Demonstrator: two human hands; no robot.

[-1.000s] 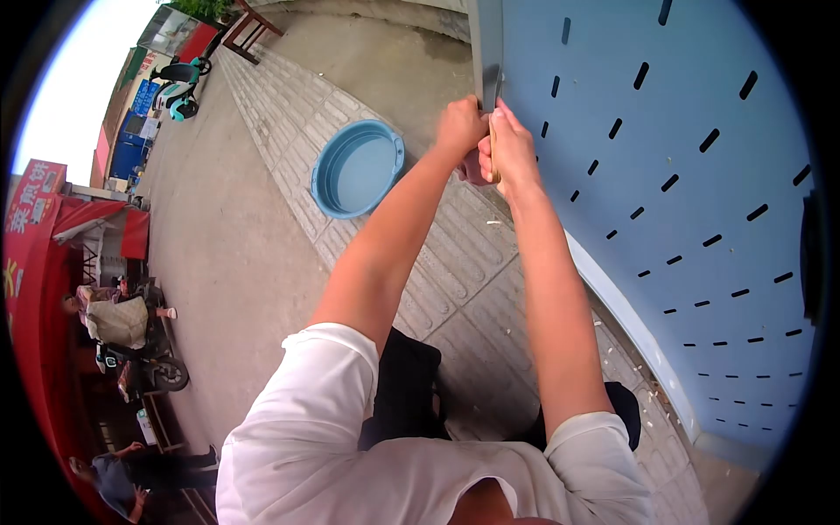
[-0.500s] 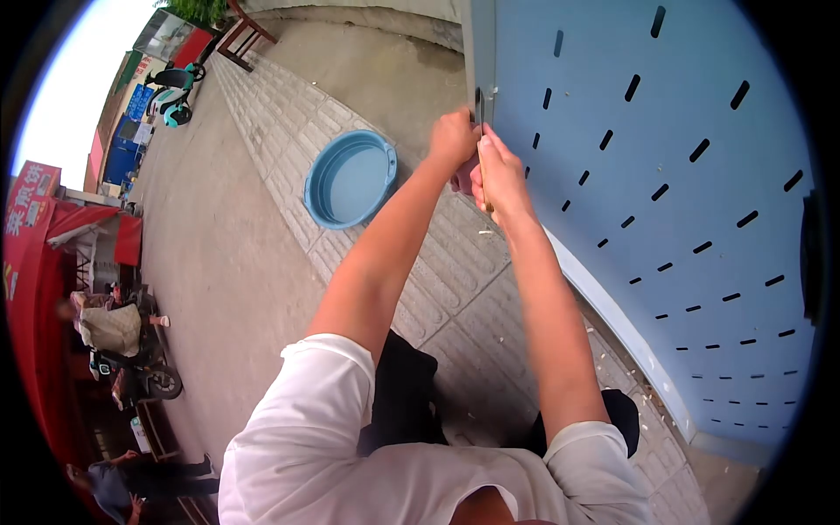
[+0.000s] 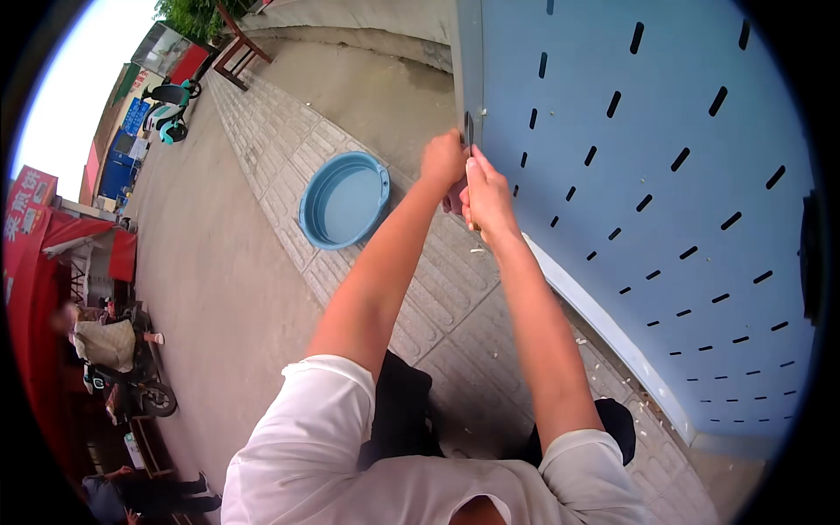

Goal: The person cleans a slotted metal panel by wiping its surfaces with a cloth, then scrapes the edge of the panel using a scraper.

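My right hand (image 3: 490, 198) is wrapped round the handle of a knife (image 3: 469, 131), whose dark blade points away from me beside the blue panel's grey edge. Close against it, my left hand (image 3: 444, 161) is closed, with its fingers largely hidden. A pinkish cloth or similar soft thing (image 3: 451, 201) shows just below the left hand; how it is held cannot be made out. To the left of both hands, a round blue basin (image 3: 345, 201) rests on the paving and looks empty inside.
A blue slotted metal panel (image 3: 647, 175) stands close at the right. Small pale scraps (image 3: 641, 431) lie along its foot. Farther off are a wooden chair (image 3: 236, 52), a parked scooter (image 3: 169, 110), a motorbike (image 3: 140, 385), a red stall and people at the left.
The basin, panel and background have shifted down or sideways in view as the camera turned. Both hands appear lower and slightly left, still together at the knife.
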